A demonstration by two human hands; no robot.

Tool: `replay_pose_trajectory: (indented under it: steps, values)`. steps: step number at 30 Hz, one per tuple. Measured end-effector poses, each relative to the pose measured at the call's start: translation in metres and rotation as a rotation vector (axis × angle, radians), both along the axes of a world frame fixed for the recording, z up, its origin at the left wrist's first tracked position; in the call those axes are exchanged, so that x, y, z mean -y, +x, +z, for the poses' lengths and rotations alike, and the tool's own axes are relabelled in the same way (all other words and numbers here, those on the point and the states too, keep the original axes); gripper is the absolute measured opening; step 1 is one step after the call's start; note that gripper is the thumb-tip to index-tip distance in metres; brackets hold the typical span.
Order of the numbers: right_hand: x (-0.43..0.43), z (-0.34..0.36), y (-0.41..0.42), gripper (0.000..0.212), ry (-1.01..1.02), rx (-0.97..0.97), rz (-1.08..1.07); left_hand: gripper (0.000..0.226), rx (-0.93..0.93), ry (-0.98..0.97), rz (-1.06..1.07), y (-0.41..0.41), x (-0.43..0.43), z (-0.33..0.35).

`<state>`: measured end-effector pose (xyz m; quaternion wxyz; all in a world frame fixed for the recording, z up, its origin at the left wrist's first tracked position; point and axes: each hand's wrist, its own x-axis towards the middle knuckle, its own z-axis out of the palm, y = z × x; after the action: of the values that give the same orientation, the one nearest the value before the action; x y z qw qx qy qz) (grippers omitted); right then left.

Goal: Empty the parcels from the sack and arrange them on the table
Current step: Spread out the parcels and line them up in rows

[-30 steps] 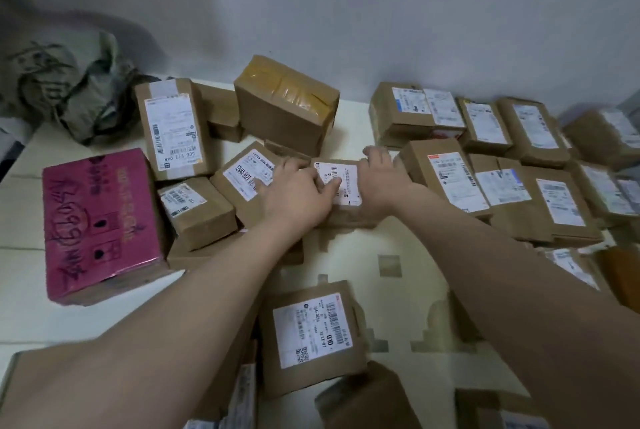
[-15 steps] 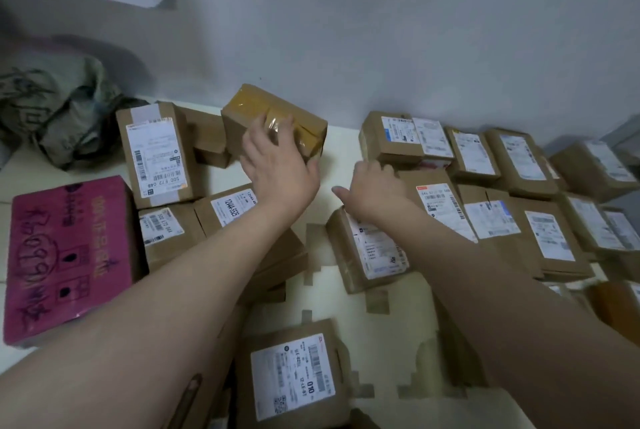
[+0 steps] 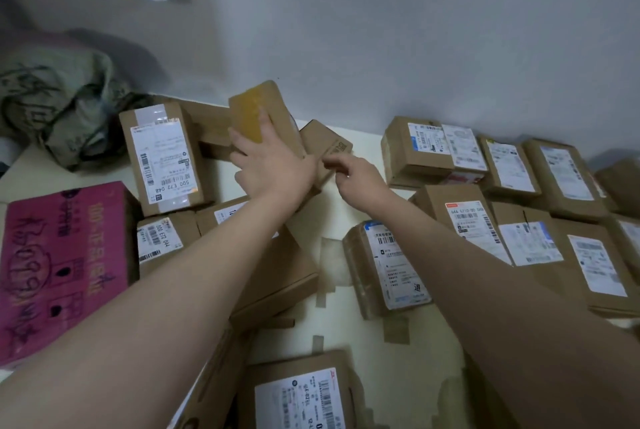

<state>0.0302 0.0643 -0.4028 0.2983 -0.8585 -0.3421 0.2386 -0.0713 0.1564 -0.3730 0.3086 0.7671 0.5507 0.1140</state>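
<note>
**Parcels out on the bench, both grips near the wall**

Spread over the white bench (image 3: 346, 203): brown parcels (image 3: 588, 255) lying label-up, ranked in rows at the right, looser at the left. At the left edge, a pink box (image 3: 62, 266) (scrawled over in black marker). Behind it, against the wall, the crumpled green sack (image 3: 65, 103). Near the wall, tipped up on edge, a yellow-taped parcel (image 3: 256, 110), with the left grip (image 3: 273, 165) laid flat against it, fingers straight. Just beside, a small brown parcel (image 3: 329, 143). Right grip (image 3: 360, 179) curled at its near corner, touching; pinching or not, cannot tell.
</note>
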Motion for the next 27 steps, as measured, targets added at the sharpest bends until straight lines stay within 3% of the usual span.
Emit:
replay_pose_trajectory:
  steps: [1, 3, 6, 10, 12, 17, 23, 27]
  values:
    - [-0.005, -0.002, 0.002, 0.044, -0.036, -0.076, -0.134, 0.098, 0.003, 0.001, 0.014, -0.002, -0.001, -0.002]
    - [-0.015, -0.004, 0.001, 0.03, -0.049, -0.435, -0.411, 0.096, 0.01, 0.009, 0.018, -0.005, -0.003, -0.004]
    - [-0.026, -0.009, -0.01, 0.016, 0.071, -0.904, -0.597, 0.095, 0.014, 0.027, -0.03, -0.012, -0.001, -0.004]
    - [-0.04, -0.025, -0.017, 0.025, 0.307, -1.117, -0.758, 0.095, 0.013, 0.085, -0.115, -0.024, 0.006, -0.007]
    - [-0.041, -0.028, -0.014, 0.033, 0.322, -1.188, -0.789, 0.096, 0.033, 0.096, -0.111, -0.03, 0.005, -0.012]
    - [-0.058, -0.034, -0.008, 0.035, 0.18, -1.09, -0.667, 0.092, 0.154, 0.037, -0.064, -0.038, -0.008, -0.018]
    - [-0.085, -0.031, -0.016, 0.014, 0.155, -0.838, -0.586, 0.09, 0.294, -0.048, 0.123, -0.046, -0.022, -0.02]
    - [-0.086, -0.04, -0.015, 0.013, 0.084, -0.742, -0.592, 0.086, 0.279, -0.019, 0.194, -0.039, -0.041, -0.007]
